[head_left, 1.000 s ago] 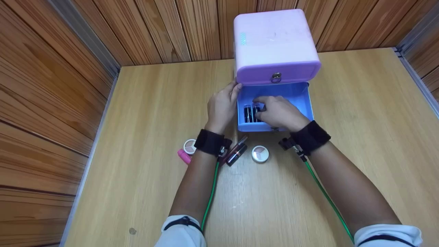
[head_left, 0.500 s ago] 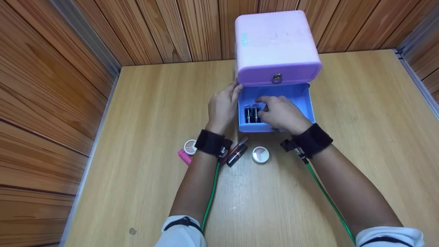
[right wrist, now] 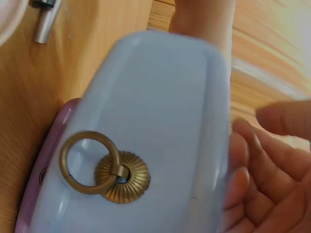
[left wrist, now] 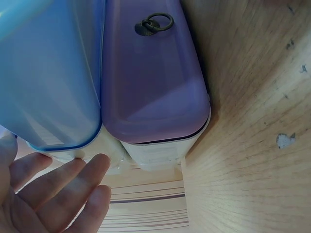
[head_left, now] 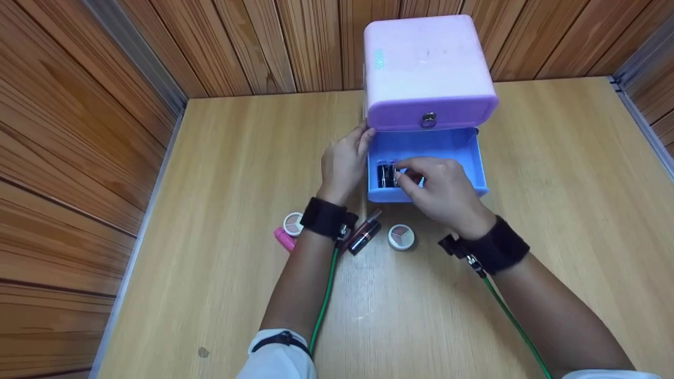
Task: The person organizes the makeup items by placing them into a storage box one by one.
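Two dark tubes (head_left: 382,176) at left in blue drawer (head_left: 453,141); right hand (head_left: 445,187) narrow-fingered beside them, hold unclear; stray nudge could shift tubes. Left hand (head_left: 344,164) loose-fingered by drawer.

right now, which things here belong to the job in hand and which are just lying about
Seemingly in the job:
left hand, by the box
right hand, by two black tubes
open blue drawer

Apparently lying about:
two palettes
pink tube
dark tubes on the table

Beyond the right hand (head_left: 450,190), the purple drawer (head_left: 397,116) blocks passage; dark tubes (head_left: 382,176) crowd that hand's left; room lies over the desk (head_left: 568,173) rightward.
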### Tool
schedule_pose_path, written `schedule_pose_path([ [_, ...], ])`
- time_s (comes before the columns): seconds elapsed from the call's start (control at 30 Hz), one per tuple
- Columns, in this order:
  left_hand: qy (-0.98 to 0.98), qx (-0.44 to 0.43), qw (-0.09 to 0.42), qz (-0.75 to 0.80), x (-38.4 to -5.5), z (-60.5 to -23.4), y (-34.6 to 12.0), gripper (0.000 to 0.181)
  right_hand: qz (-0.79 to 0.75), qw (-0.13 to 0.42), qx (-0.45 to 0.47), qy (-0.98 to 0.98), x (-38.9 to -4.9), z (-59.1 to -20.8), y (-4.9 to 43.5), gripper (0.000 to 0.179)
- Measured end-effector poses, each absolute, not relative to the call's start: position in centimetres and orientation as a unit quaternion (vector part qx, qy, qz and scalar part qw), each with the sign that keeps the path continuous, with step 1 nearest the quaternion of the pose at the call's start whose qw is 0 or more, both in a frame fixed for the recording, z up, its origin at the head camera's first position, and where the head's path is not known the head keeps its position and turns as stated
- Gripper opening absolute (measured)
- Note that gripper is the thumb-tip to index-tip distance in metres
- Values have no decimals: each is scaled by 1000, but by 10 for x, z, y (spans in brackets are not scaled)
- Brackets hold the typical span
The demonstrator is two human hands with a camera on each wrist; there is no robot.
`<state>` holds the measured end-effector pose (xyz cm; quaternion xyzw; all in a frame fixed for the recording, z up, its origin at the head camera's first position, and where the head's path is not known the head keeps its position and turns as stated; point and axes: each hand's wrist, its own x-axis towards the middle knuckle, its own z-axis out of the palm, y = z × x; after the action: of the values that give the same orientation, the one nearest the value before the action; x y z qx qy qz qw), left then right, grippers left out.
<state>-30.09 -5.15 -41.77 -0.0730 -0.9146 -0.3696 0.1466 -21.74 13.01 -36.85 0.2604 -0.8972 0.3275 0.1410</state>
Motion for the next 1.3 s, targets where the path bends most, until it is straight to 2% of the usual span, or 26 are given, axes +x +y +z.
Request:
schedule_pose_path([
  [0.1,-915,-73,145,-368,-300,-417,-51,54,324,182,291,-882,-206,-372,132,15],
  [0.17,-916,-73,145,-367,-300,-417,-51,54,325,185,306,-875,-199,-376,134,13],
  [0.53,-914,-71,138,-375,-299,-417,-51,57,205,87,383,-896,-187,-418,125,13],
  [0.8,-916,-72,135,-372,-301,-417,-51,56,178,16,345,-922,-186,-443,105,18],
  [0.97,-915,-69,131,-376,-300,-418,-52,57,163,-10,338,-927,-190,-452,96,16],
  [1.13,-913,-72,134,-379,-301,-417,-52,56,161,-9,335,-928,-190,-459,94,8],
  [1.3,-914,-71,137,-376,-302,-416,-52,55,162,10,348,-923,-184,-461,94,24],
])
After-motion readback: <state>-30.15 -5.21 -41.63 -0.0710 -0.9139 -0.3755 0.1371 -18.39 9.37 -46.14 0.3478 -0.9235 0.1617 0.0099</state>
